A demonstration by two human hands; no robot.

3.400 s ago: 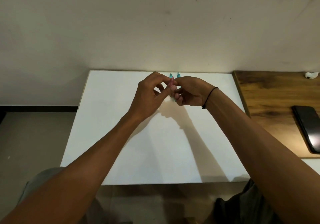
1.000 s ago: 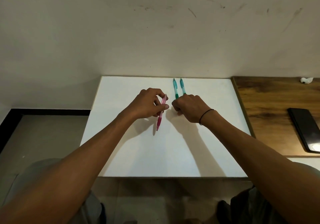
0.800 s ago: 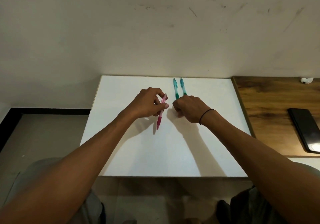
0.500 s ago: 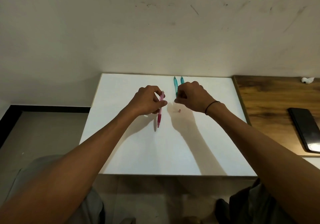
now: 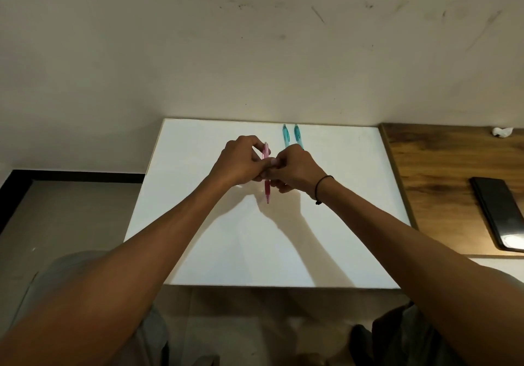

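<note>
One pink pen [image 5: 267, 192] is held just over the middle of the white counter [image 5: 198, 224], its tip pointing back toward the person. The left grip [image 5: 241, 161] is curled round the pen's upper barrel. The right grip [image 5: 295, 167] pinches the barrel just beside it, and the two touch. Two teal pens [image 5: 285, 136] lie side by side at the far edge, their near ends hidden behind the right grip. One dark phone [image 5: 496, 212] lies on the wooden counter [image 5: 439, 167] to the right.
</note>
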